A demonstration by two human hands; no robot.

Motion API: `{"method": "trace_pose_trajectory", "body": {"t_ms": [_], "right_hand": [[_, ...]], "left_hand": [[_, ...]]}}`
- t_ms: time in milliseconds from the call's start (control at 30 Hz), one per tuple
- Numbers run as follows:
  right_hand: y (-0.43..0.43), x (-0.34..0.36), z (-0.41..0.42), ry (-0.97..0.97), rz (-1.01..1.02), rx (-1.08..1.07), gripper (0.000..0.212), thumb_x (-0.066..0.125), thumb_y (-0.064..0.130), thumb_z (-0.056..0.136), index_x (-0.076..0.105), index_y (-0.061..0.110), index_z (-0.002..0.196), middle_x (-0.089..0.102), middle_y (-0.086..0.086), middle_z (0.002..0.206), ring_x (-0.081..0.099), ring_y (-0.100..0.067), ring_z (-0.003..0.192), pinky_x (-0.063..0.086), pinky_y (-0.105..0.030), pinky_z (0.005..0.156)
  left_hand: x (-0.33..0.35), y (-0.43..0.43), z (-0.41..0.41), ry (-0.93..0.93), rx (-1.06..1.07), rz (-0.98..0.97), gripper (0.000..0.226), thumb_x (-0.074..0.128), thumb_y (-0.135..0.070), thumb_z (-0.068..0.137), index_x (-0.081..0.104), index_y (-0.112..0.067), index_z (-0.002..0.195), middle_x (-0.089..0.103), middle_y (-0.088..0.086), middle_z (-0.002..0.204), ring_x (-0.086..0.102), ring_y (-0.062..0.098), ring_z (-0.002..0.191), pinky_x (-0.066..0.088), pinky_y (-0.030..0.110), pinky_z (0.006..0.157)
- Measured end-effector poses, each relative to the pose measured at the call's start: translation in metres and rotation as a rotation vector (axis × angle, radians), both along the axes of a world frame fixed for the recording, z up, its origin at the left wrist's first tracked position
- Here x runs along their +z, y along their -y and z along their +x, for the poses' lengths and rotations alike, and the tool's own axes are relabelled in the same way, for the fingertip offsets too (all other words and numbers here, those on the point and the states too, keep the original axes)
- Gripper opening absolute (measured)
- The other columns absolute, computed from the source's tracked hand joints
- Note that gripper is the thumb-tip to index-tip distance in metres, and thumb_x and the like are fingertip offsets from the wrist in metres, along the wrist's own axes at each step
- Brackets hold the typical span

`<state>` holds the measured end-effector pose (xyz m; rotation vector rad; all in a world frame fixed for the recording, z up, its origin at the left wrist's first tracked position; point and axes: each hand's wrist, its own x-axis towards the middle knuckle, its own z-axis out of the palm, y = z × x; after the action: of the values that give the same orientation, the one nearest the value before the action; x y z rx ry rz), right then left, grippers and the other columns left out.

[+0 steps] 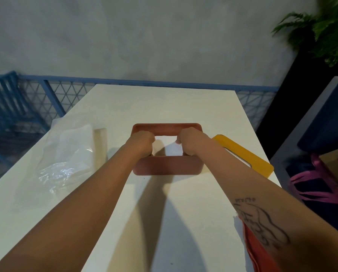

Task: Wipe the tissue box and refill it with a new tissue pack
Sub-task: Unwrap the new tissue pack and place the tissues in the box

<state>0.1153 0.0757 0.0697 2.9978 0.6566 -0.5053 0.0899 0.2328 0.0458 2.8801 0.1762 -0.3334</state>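
Both hands reach into the open top of the box [165,166], 1 at each end, knuckles up. The left hand [142,140] is curled at the left end of the white pack [167,146], and the right hand [191,140] is curled at its right end. Each grips its end of the pack, though most of the fingertips are hidden below the box rim. The pack lies inside the box, and only the strip between the 2 hands shows. The box stands upright on the white surface [164,107], its near wall just below both wrists and its far wall just beyond the knuckles.

The yellow lid [256,161] lies flat just right of the right hand. It touches or nearly touches the box's right end, and the right forearm crosses part of it, so which one cannot be told. A crumpled clear wrapper [70,154] lies well left of the left hand, near the surface's left edge. An orange-red cloth [256,250] shows under the right forearm at the surface's near right corner. Beyond the hands, past the far edge, runs a blue fence [144,82]. A plant [325,30] stands far off to the right.
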Motion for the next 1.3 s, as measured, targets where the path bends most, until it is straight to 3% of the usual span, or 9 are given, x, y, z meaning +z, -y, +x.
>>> {"method": "trace_pose_trajectory", "body": {"t_ms": [100,267,367,433,533,600,767,967,1300], "right_hand": [[0.002,-0.001,0.001,0.019,-0.019,0.032,0.037,0.052,0.006,0.093,0.054,0.006,0.129,0.057,-0.009,0.129,0.057,-0.026,0.115,0.047,-0.032,0.097],[0.0,0.0,0.0,0.046,-0.052,0.072,0.039,0.052,0.003,0.09,0.055,0.006,0.129,0.06,-0.009,0.126,0.058,-0.026,0.113,0.049,-0.033,0.094],[-0.003,0.005,-0.005,0.071,-0.09,0.111,0.025,0.048,-0.002,0.088,0.063,0.004,0.106,0.058,-0.004,0.083,0.058,-0.024,0.082,0.047,-0.029,0.061],[-0.005,0.008,-0.009,0.134,-0.044,0.103,0.016,0.049,-0.003,0.086,0.059,0.008,0.081,0.05,-0.002,0.072,0.056,-0.023,0.078,0.042,-0.028,0.061],[-0.014,0.013,-0.023,0.238,0.056,0.089,0.03,0.051,0.002,0.087,0.063,0.012,0.112,0.063,-0.004,0.109,0.061,-0.024,0.1,0.043,-0.029,0.071],[-0.024,0.016,-0.032,0.282,0.119,0.095,0.036,0.053,0.006,0.088,0.06,0.016,0.122,0.062,-0.004,0.118,0.061,-0.023,0.104,0.044,-0.028,0.073],[-0.06,0.022,-0.059,0.369,0.238,0.098,0.036,0.055,0.012,0.09,0.058,0.02,0.124,0.061,-0.003,0.12,0.059,-0.023,0.107,0.049,-0.032,0.084],[-0.118,0.017,-0.099,0.325,0.406,0.166,0.038,0.05,0.007,0.09,0.059,0.022,0.123,0.06,-0.005,0.118,0.056,-0.025,0.109,0.044,-0.03,0.078],[-0.201,-0.009,-0.139,0.265,0.419,0.182,0.031,0.05,0.009,0.091,0.061,0.02,0.118,0.058,-0.003,0.117,0.053,-0.022,0.111,0.04,-0.029,0.074]], "left_hand": [[0.0,0.001,0.0,0.004,0.02,-0.004,0.038,0.058,0.002,0.083,0.058,-0.016,0.116,0.056,0.006,0.119,0.054,0.023,0.105,0.042,0.027,0.083],[0.008,0.006,-0.001,-0.002,0.033,-0.037,0.035,0.062,0.002,0.081,0.059,-0.014,0.112,0.055,0.007,0.114,0.053,0.024,0.103,0.04,0.027,0.078],[0.013,0.004,-0.006,0.033,0.02,-0.092,0.023,0.07,-0.011,0.081,0.053,-0.019,0.095,0.048,0.004,0.099,0.049,0.021,0.089,0.038,0.026,0.076],[0.015,0.001,-0.013,0.133,0.028,-0.145,0.026,0.071,-0.018,0.081,0.062,-0.017,0.106,0.054,0.006,0.111,0.055,0.022,0.098,0.039,0.025,0.08],[0.02,-0.003,-0.031,0.31,0.069,-0.208,0.038,0.069,-0.018,0.083,0.061,-0.014,0.12,0.054,0.006,0.13,0.056,0.024,0.114,0.039,0.024,0.086],[0.025,-0.009,-0.043,0.388,0.089,-0.187,0.036,0.067,-0.017,0.085,0.061,-0.015,0.12,0.053,0.006,0.13,0.056,0.024,0.114,0.038,0.023,0.087],[0.034,-0.044,-0.078,0.494,0.161,-0.172,0.03,0.064,-0.024,0.088,0.061,-0.02,0.118,0.051,0.002,0.132,0.055,0.021,0.115,0.041,0.025,0.089],[0.029,-0.124,-0.136,0.547,0.282,-0.157,0.024,0.063,-0.024,0.089,0.064,-0.021,0.113,0.055,0.001,0.125,0.057,0.018,0.107,0.041,0.026,0.081],[-0.001,-0.209,-0.188,0.594,0.428,-0.232,0.031,0.064,-0.028,0.087,0.06,-0.02,0.117,0.054,0.002,0.127,0.057,0.018,0.107,0.044,0.028,0.082]]}}
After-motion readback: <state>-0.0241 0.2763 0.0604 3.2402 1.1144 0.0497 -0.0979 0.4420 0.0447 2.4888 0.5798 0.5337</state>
